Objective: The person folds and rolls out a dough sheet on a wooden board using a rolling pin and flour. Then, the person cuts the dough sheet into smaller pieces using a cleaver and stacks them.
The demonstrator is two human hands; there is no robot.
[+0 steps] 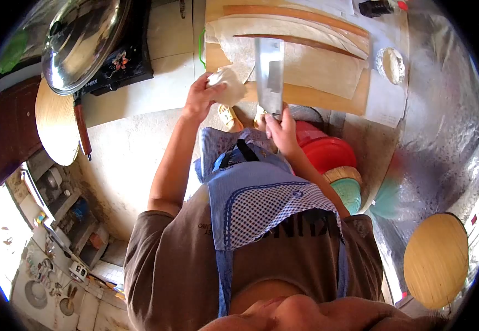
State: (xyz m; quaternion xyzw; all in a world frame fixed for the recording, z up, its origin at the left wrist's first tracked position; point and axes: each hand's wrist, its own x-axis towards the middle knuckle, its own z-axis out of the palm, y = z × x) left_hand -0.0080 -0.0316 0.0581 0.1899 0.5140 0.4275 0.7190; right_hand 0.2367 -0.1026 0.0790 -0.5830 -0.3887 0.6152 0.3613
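White dough point(229, 88) in left hand point(198, 100); metal cleaver point(269, 74) in right hand point(283, 131).

You count two hands of your own: one left hand point(201, 98) and one right hand point(281, 130). You see one cleaver point(270, 71), one bundle of pale sheets point(228, 88) (layers uncountable), two long wooden rods point(300, 44) point(300, 15), one shiny lid point(85, 44), two round wooden boards point(57, 127) point(437, 262), one dark bottle point(375, 7), at least one red basin point(327, 154) and two yellow slippers point(228, 116).
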